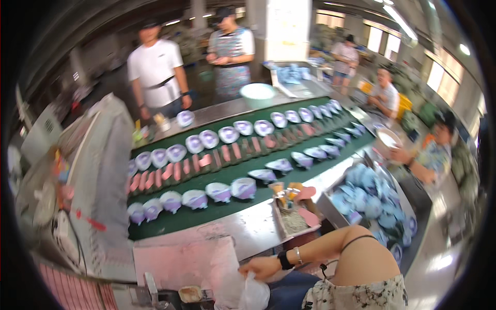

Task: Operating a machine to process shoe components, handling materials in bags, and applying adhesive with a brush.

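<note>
My right hand (261, 267) reaches in from the lower right, with a black watch and a bracelet at its wrist. Its fingers are closed on a crumpled, translucent white plastic bag (253, 294), which hangs down by my jeans. Beside it lies a pale board (181, 261) with pink smears. A small open container with beige contents (190, 294) stands at the board's near edge. My left hand is out of the picture. Beyond the board, a green conveyor belt (155, 227) carries rows of white-and-purple cup-shaped pieces (218, 192) and a row of pink strips (205, 160).
Right of the board stands an open box (284, 235) with brushes and pink pieces. Further right, a metal bin (330, 199) holds light-blue pieces. A grey machine housing (103, 170) borders the belt's left end. Several people are around the belt; one at right holds a bowl (387, 138).
</note>
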Action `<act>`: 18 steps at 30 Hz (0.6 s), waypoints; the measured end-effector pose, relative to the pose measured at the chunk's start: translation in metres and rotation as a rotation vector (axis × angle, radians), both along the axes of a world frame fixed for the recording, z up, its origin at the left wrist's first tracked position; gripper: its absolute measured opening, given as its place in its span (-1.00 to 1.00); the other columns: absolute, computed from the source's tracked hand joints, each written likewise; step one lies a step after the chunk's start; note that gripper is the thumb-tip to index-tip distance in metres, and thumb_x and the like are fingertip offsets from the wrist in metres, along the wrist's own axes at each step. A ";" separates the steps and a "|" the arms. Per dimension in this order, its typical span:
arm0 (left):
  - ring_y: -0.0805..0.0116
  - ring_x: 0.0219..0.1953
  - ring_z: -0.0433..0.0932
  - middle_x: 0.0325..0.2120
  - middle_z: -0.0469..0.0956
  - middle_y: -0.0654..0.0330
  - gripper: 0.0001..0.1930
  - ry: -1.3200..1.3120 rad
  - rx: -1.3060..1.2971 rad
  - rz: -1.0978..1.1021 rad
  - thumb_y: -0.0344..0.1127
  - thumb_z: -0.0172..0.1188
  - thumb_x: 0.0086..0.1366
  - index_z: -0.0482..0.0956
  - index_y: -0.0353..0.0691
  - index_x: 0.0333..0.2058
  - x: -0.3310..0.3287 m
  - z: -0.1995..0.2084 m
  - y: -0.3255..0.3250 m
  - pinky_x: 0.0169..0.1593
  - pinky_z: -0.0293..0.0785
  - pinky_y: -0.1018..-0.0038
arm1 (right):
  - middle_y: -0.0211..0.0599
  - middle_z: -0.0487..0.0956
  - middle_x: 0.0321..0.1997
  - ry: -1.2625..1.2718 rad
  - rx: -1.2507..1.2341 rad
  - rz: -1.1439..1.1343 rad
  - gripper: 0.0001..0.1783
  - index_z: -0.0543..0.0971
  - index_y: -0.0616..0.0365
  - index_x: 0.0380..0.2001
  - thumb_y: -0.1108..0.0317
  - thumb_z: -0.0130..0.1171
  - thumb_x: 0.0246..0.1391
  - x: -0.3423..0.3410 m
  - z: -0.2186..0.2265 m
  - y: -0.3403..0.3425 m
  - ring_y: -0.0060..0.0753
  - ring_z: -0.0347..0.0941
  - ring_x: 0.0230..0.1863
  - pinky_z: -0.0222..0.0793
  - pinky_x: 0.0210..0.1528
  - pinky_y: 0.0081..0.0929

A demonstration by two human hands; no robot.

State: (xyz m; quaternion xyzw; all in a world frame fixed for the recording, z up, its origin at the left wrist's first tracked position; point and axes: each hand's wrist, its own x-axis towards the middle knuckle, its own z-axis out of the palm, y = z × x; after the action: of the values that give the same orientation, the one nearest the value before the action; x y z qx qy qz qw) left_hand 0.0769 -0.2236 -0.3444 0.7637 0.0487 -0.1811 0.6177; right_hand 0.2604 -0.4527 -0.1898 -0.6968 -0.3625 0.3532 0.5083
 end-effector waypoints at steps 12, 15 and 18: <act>0.10 -0.02 0.53 0.03 0.49 -0.03 -0.46 -0.145 0.122 0.157 -0.11 0.21 0.26 0.39 -0.26 0.13 0.023 0.021 -0.053 0.05 0.46 0.25 | -0.09 0.37 0.26 -0.307 0.045 -0.232 -0.29 0.33 0.25 0.20 0.26 0.29 -0.01 -0.068 -0.077 -0.011 -0.28 0.31 0.24 0.28 0.20 -0.37; 0.10 -0.02 0.53 0.02 0.50 -0.03 -0.46 -0.157 0.163 0.262 -0.13 0.23 0.24 0.39 -0.30 0.11 0.011 0.037 -0.052 0.05 0.46 0.26 | -0.09 0.22 0.35 0.257 0.133 -0.409 -0.10 0.02 0.11 0.38 0.06 0.23 0.12 -0.093 -0.088 -0.040 -0.19 0.24 0.30 0.27 0.24 -0.31; 0.11 -0.02 0.53 0.01 0.50 -0.03 -0.46 -0.152 0.186 0.364 -0.16 0.25 0.22 0.40 -0.34 0.10 -0.004 0.047 -0.060 0.04 0.47 0.27 | -0.18 0.28 0.29 0.705 0.020 -0.431 -0.02 -0.12 0.00 0.43 -0.10 0.17 0.17 -0.119 -0.061 -0.039 -0.29 0.27 0.26 0.27 0.25 -0.38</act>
State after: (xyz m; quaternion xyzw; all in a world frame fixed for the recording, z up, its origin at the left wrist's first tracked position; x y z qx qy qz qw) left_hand 0.0729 -0.2831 -0.2973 0.8074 0.1557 -0.0033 0.5691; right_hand 0.1411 -0.4913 -0.2503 -0.5881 -0.0156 0.4522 0.6704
